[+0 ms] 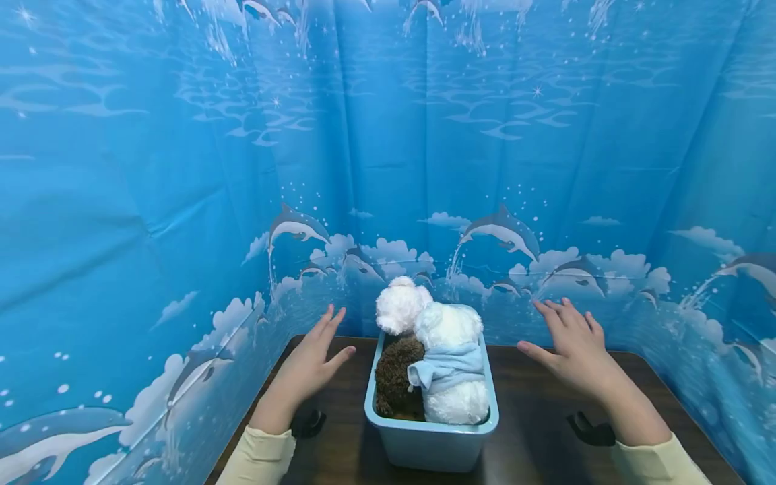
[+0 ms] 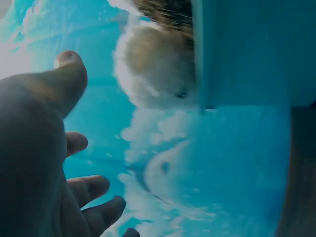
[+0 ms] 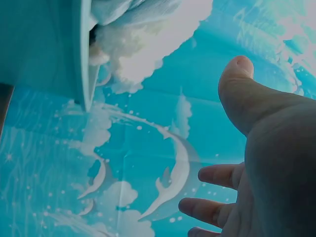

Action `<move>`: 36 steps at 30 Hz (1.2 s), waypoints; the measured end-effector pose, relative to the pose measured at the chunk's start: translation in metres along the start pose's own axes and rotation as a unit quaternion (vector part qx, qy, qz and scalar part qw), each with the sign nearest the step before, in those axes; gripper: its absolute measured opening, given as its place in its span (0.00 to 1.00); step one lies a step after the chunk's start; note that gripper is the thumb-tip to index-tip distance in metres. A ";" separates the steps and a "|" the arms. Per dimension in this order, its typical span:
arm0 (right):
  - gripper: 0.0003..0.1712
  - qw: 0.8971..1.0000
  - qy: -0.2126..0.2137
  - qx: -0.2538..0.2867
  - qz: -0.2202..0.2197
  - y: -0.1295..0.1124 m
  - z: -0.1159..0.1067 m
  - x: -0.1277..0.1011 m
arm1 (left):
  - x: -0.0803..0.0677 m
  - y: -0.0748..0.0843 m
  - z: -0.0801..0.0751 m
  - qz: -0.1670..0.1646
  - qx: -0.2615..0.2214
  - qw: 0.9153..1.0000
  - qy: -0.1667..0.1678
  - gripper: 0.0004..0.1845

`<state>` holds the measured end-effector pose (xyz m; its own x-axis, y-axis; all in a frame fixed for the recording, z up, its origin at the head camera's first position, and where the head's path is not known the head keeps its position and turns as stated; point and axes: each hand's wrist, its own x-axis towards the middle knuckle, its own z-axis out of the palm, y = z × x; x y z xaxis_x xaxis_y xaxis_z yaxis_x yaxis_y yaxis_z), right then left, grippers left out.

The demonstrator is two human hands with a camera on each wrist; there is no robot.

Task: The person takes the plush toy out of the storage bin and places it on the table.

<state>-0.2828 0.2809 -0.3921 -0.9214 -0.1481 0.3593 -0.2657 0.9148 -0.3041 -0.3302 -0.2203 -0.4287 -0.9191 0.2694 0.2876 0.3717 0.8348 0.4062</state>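
A light blue plastic bin stands on the table between my two hands, filled with plush toys. On its right side lies a white plush toy dressed in a light blue garment. Beside it, on the left, is a curly dark brown plush. Another fluffy white plush rises over the far left rim. My left hand hovers left of the bin, fingers spread and holding nothing. To the right of the bin, my right hand is likewise raised with fingers extended, apart from the bin.
The dark brown wooden table has rounded far corners. A blue curtain printed with dolphins and clouds surrounds it at the back and sides. Black straps sit at both wrists, below pale yellow sleeves.
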 end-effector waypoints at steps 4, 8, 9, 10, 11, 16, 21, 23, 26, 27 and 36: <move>0.59 1.000 0.007 0.003 -0.005 -0.011 -0.005 -0.002 | -0.003 -0.007 0.024 -0.013 -0.094 0.996 -0.007 0.47; 0.57 1.000 0.008 0.016 -0.009 -0.022 -0.011 -0.002 | -0.007 -0.011 0.052 -0.024 -0.223 0.974 -0.025 0.40; 0.57 1.000 0.008 0.019 -0.010 -0.025 -0.012 -0.002 | -0.007 -0.012 0.058 -0.022 -0.255 0.966 -0.031 0.40; 0.57 1.000 0.008 0.022 -0.010 -0.028 -0.014 -0.002 | -0.007 -0.012 0.064 -0.021 -0.286 0.957 -0.039 0.39; 0.56 1.000 0.009 0.024 -0.011 -0.031 -0.016 -0.001 | -0.007 -0.012 0.070 -0.016 -0.314 0.948 -0.048 0.38; 0.54 0.999 0.008 0.039 -0.016 -0.045 -0.020 0.004 | -0.006 -0.010 0.095 0.016 -0.428 0.898 -0.102 0.36; 0.54 0.997 -0.014 0.081 -0.010 -0.060 -0.017 0.007 | -0.010 -0.011 0.109 0.050 -0.476 0.868 -0.133 0.34; 0.55 0.995 -0.025 0.096 -0.004 -0.067 -0.015 0.010 | -0.011 -0.011 0.112 0.075 -0.485 0.860 -0.140 0.35; 0.55 0.993 -0.037 0.113 0.003 -0.077 -0.011 0.016 | -0.009 -0.009 0.115 0.105 -0.494 0.851 -0.143 0.36; 0.54 0.992 -0.040 0.116 0.005 -0.081 -0.009 0.018 | -0.008 -0.008 0.116 0.113 -0.497 0.849 -0.140 0.36; 0.55 0.974 -0.151 0.167 0.009 -0.109 0.018 0.040 | -0.009 0.001 0.132 0.065 -0.484 0.869 -0.080 0.37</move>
<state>-0.2960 0.1688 -0.3603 -0.9547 -0.2833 0.0909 -0.2801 0.7529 -0.5955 -0.3389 -0.1579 -0.5453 -0.8393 0.4584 0.2923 0.3380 0.0187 0.9410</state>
